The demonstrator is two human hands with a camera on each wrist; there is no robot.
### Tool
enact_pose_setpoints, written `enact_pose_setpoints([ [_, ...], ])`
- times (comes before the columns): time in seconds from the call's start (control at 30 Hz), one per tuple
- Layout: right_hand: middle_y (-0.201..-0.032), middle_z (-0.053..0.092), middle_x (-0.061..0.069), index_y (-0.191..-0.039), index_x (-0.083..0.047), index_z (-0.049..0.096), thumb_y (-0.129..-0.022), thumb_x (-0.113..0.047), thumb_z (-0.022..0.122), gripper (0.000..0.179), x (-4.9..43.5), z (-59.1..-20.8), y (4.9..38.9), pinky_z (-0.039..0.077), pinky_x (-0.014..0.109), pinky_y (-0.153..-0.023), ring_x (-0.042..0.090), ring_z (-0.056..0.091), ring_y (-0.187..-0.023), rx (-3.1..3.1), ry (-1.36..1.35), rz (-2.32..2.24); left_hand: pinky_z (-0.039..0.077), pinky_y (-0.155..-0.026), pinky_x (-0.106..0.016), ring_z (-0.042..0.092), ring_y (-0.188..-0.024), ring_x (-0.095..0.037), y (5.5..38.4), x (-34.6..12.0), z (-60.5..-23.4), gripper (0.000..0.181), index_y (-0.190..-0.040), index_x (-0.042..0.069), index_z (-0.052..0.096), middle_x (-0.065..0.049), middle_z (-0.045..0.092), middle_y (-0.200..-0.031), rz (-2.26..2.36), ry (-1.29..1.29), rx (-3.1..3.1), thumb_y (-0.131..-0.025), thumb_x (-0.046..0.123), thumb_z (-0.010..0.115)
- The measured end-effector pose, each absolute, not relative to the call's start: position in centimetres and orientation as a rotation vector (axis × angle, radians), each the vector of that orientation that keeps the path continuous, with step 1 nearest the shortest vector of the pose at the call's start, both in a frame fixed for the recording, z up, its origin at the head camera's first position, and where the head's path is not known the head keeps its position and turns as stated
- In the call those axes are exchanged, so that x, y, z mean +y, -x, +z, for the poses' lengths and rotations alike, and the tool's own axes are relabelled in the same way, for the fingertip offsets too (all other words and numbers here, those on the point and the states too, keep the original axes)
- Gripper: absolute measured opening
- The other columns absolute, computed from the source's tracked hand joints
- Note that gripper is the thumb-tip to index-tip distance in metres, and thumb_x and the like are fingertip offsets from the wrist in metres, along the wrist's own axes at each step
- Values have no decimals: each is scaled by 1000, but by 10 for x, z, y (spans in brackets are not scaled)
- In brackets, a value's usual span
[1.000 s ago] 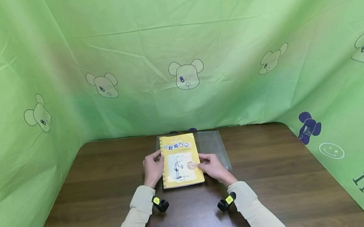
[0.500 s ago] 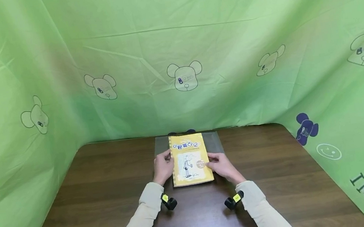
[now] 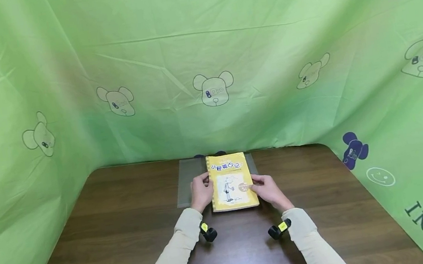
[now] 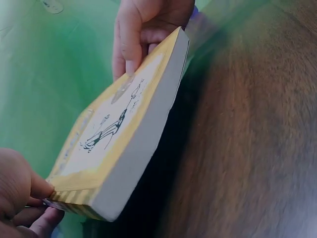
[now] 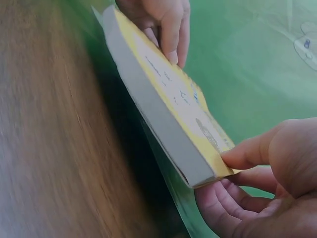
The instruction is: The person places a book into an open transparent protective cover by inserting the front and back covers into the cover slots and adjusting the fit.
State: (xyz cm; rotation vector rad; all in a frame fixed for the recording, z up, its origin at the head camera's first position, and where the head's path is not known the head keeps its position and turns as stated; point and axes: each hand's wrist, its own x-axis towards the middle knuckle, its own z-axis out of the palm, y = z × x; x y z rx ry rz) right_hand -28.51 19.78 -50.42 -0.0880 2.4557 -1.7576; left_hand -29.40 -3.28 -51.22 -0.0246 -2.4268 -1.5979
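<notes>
A thick yellow paperback book (image 3: 241,198) faces up, with blue title characters and a line-drawn figure on its cover. My left hand (image 3: 202,192) grips its striped spine edge, thumb on top and fingers beneath, as the left wrist view shows. On the opposite edge, my right hand (image 3: 269,190) pinches the book between thumb and curled fingers. Under the book lies a clear plastic sheet (image 3: 189,181), showing mostly to the left, with a narrow strip to the right. Its middle is hidden by the book.
The brown wooden table (image 3: 131,251) reaches out on both sides and toward the front. A green curtain (image 3: 162,130) printed with bear heads hangs along its back and sides. Each sleeved wrist wears a black strap mount with a yellow tag.
Both hands have carried the book to the right across the plastic sheet. More of the sheet now shows at the left and less at the right.
</notes>
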Motion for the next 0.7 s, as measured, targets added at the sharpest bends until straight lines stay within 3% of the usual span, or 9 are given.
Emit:
enact_pose_setpoints([
  [0.27,-127,60,36,-142,17,46,-98,3,56,48,212,-508,292,56,21,-74,23,66,-100,2444,45,-1770,60,-78,-38,69,-90,-27,302,-15,-515,38,-131,-9,63,-19,71,-100,-1626,10,-2441,-94,-6,58],
  [0.43,-127,61,34,-143,15,47,-98,4,57,48,217,-508,294,55,19,-71,18,65,-94,2456,11,-1765,60,-78,-38,70,-92,-28,305,-9,-515,39,-132,-8,63,-19,73,-103,-1639,27,-2449,-93,-7,57],
  [0.7,-128,62,33,-140,14,51,-97,4,58,45,221,-505,297,54,17,-77,22,65,-103,2532,12,-1742,61,-86,-40,71,-103,-31,306,-2,-518,42,-135,-9,60,-23,72,-114,-1653,15,-2472,-93,-8,55],
])
